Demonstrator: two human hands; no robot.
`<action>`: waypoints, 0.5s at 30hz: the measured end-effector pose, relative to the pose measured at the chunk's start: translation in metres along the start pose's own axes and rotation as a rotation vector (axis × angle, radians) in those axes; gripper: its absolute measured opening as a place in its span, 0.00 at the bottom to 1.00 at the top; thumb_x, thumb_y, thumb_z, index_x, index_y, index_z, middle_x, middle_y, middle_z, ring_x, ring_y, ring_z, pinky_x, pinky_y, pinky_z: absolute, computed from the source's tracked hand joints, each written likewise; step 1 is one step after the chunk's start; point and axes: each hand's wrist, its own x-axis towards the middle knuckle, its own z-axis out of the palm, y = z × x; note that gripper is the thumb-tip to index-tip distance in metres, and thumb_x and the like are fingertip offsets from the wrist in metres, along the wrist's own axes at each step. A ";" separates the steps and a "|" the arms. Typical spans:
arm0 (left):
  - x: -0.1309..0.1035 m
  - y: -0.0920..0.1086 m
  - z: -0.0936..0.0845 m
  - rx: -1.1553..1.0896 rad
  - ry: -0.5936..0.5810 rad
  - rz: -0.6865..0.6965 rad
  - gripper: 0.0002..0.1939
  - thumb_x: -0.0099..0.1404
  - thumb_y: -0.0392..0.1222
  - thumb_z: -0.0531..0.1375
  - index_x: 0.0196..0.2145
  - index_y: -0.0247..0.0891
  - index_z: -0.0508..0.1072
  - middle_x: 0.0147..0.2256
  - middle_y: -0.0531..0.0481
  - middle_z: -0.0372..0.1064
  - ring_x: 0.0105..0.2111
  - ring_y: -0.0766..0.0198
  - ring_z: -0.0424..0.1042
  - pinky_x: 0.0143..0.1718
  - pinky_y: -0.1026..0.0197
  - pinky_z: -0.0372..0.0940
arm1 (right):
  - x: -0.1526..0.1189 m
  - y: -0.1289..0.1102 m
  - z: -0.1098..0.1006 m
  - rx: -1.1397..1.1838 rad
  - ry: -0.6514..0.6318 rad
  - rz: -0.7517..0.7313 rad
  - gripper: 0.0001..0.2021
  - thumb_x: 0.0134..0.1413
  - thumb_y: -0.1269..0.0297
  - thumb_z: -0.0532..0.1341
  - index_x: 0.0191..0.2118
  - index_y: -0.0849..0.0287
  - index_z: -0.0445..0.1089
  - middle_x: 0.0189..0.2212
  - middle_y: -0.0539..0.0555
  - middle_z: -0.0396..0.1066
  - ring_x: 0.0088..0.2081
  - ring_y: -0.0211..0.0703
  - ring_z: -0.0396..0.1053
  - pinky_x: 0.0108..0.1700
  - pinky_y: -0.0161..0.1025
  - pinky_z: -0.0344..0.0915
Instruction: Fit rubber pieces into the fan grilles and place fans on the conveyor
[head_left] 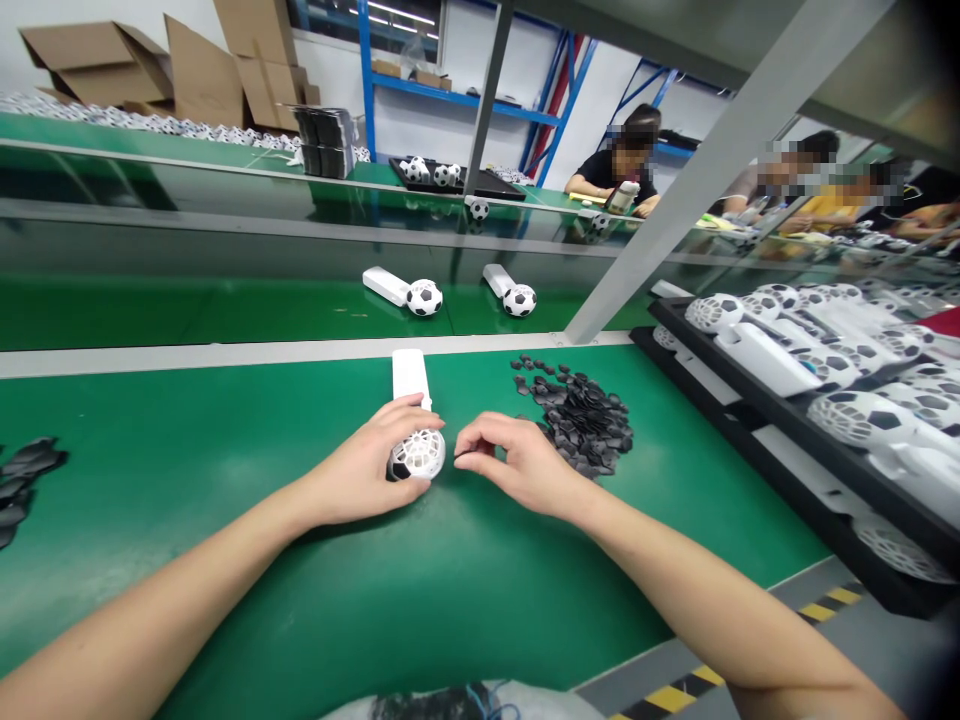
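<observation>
My left hand (367,462) is wrapped round the ball end of a white handheld fan (409,376) with a soccer-ball head, resting on the green worktop. Its open lattice faces up, and a black patch shows at the ball's lower left. The white handle points away from me. Just right of the ball, my right hand (517,460) pinches a small black piece (466,456) between thumb and fingertips, apart from the ball. Behind that hand spreads a pile of small black pieces (589,420).
Two more soccer-ball fans (424,297) (519,299) lie on the green belt beyond the white ledge. Stacked black trays (757,360) of fans stand at right, beside a slanted grey post (660,210). Larger black pieces (28,475) lie far left. People work across the line.
</observation>
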 end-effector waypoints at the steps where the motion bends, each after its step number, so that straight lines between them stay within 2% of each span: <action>1: 0.000 0.000 0.001 0.001 0.009 0.002 0.25 0.55 0.37 0.58 0.51 0.42 0.60 0.55 0.49 0.56 0.60 0.55 0.41 0.58 0.49 0.48 | 0.001 0.000 0.003 0.064 -0.012 0.033 0.02 0.53 0.68 0.58 0.31 0.58 0.67 0.29 0.49 0.68 0.32 0.36 0.65 0.37 0.34 0.62; 3: 0.001 0.000 0.003 -0.001 0.021 -0.001 0.25 0.55 0.40 0.59 0.51 0.42 0.60 0.54 0.48 0.57 0.60 0.55 0.42 0.58 0.49 0.48 | 0.002 0.001 0.008 0.168 -0.037 0.084 0.02 0.53 0.68 0.58 0.31 0.58 0.67 0.29 0.48 0.68 0.32 0.35 0.65 0.38 0.34 0.62; 6: 0.002 0.000 0.006 -0.011 0.044 -0.003 0.24 0.55 0.43 0.60 0.49 0.42 0.61 0.53 0.47 0.58 0.60 0.53 0.43 0.57 0.48 0.49 | 0.004 0.006 0.014 0.208 -0.033 0.083 0.01 0.50 0.68 0.60 0.30 0.59 0.69 0.30 0.49 0.66 0.33 0.35 0.64 0.38 0.34 0.62; 11: 0.003 0.003 0.012 -0.021 0.116 0.007 0.20 0.55 0.37 0.57 0.46 0.41 0.60 0.50 0.46 0.59 0.59 0.53 0.43 0.57 0.48 0.49 | 0.011 0.010 0.018 0.237 -0.006 0.098 0.03 0.46 0.69 0.63 0.27 0.60 0.67 0.29 0.48 0.60 0.29 0.33 0.60 0.34 0.33 0.61; 15: 0.003 0.006 0.014 -0.028 0.104 -0.002 0.16 0.55 0.34 0.54 0.43 0.42 0.60 0.47 0.48 0.60 0.58 0.53 0.45 0.55 0.48 0.50 | 0.017 0.011 0.022 0.236 -0.043 0.154 0.08 0.42 0.68 0.65 0.25 0.61 0.64 0.26 0.46 0.58 0.25 0.30 0.56 0.28 0.30 0.58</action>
